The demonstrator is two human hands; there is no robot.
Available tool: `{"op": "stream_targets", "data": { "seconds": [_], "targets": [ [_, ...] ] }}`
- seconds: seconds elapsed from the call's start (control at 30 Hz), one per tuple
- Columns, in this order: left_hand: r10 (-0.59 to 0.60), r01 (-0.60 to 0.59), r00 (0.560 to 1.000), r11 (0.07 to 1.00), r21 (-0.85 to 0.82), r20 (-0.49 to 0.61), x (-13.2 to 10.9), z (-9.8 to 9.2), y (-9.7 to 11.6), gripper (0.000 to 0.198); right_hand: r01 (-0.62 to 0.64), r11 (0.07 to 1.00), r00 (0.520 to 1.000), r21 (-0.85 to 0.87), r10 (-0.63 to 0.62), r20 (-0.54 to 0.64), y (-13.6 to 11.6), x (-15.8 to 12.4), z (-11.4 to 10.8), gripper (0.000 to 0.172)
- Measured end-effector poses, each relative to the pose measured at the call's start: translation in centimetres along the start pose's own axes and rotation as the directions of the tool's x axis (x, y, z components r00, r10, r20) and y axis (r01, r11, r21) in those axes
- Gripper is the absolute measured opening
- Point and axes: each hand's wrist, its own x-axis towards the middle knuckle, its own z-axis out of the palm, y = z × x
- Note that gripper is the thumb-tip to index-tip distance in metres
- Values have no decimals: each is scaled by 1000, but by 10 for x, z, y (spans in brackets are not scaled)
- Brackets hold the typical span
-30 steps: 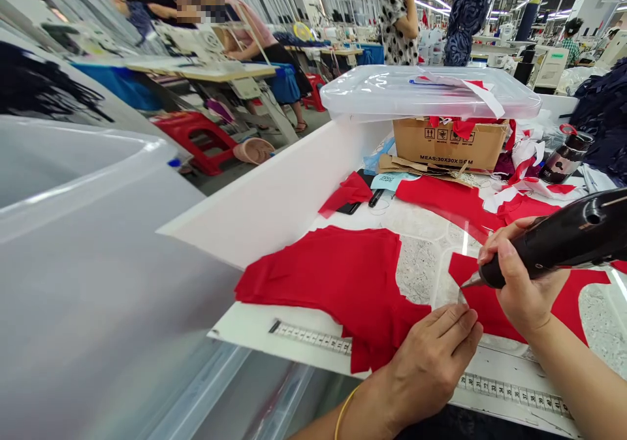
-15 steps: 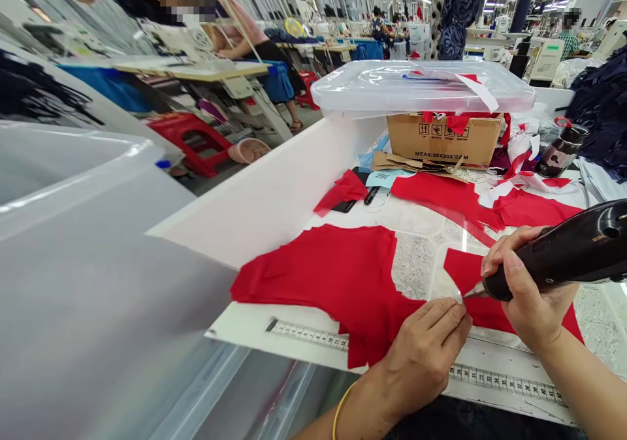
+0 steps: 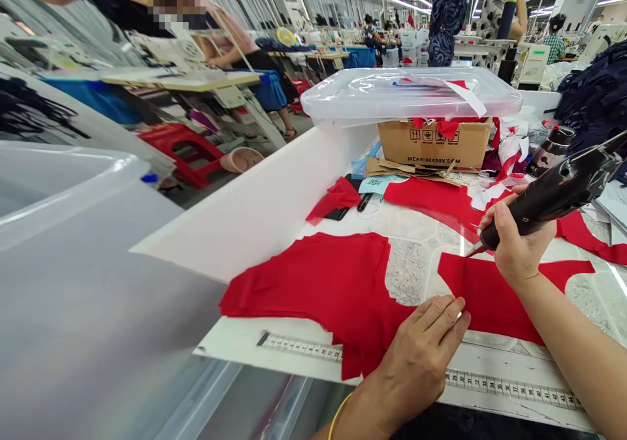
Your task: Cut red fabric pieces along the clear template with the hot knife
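Note:
My right hand (image 3: 524, 251) is closed around a thick black handheld tool (image 3: 553, 188) with a tapered metal tip. The tip points down and left, near the upper edge of a red fabric piece (image 3: 499, 296); whether it touches cannot be told. Fingers stretched out, my left hand (image 3: 426, 342) lies flat over the left edge of that piece. A larger stack of red fabric pieces (image 3: 313, 283) spreads to its left, one end reaching beside my left hand. Along the table's front edge runs a measuring tape (image 3: 509, 386), partly covered by fabric and my left hand.
A cardboard box (image 3: 435, 146) under a clear plastic lid (image 3: 411, 94) stands at the back. Red scraps (image 3: 431, 198) and a black bottle (image 3: 551, 153) lie about it. A white panel (image 3: 264, 205) borders the left side. Coworkers sit at sewing machines beyond.
My right hand has lifted the tool up and away from my left fingertips, towards the fabric's upper edge. The left hand's fingers have flattened out. The view has shifted slightly.

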Motion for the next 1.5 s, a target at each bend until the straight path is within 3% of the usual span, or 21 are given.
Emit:
{"op": "stream_targets", "data": {
  "seconds": [0.17, 0.4, 0.73, 1.0, 1.3, 1.5],
  "targets": [
    [-11, 11, 1000, 1000, -2, 21, -2, 2, 0, 53, -4, 1000, 1000, -19, 4, -1, 0, -3, 4, 27],
    [-7, 7, 1000, 1000, -9, -29, 1, 1, 1, 49, 0, 997, 1000, -81, 1, 12, 4, -5, 5, 24],
    [-18, 18, 1000, 1000, -3, 15, -2, 1, -1, 54, 11, 996, 1000, -90, -14, -27, -10, 6, -25, 33],
    [-3, 3, 1000, 1000, 14, 5, -2, 1, -1, 54, 38, 995, 999, -97, -42, -33, -5, 2, -31, 25],
    [6, -7, 1000, 1000, 29, 4, -1, 1, -4, 56, 21, 991, 996, -130, -33, -87, -17, 12, -52, 38],
    [37, -35, 999, 998, 53, -31, 0, 1, -4, 55, 9, 986, 996, -166, -22, -81, -10, 10, -58, 28]
  ]
}}
